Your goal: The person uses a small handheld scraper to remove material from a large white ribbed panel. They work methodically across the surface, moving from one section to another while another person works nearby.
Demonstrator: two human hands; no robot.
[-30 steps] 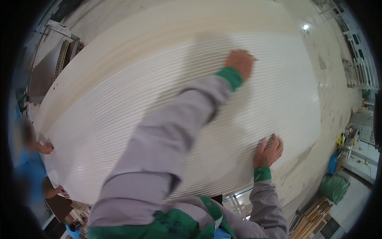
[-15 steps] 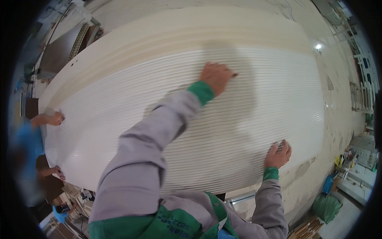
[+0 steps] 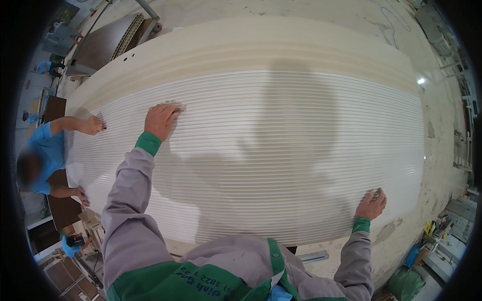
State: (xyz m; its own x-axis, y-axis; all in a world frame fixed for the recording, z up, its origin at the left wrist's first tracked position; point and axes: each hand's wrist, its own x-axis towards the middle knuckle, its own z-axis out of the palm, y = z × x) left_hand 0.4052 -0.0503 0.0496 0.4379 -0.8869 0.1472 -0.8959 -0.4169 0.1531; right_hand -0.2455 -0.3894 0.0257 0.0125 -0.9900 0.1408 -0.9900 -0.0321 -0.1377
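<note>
Ribbed white panel (image 3: pixel 226 190): lies flat before the torso (image 3: pixel 236 253), lengthwise left to right. With left hand (image 3: pixel 160 120), touches it in the left half, toward the far edge, with fingers bent close together; cannot tell whether pinching anything small. With right hand (image 3: pixel 371 203), rests toward the near right corner, with fingers slightly spread. At left end, touched by a co-worker's hand (image 3: pixel 92 125).
</note>
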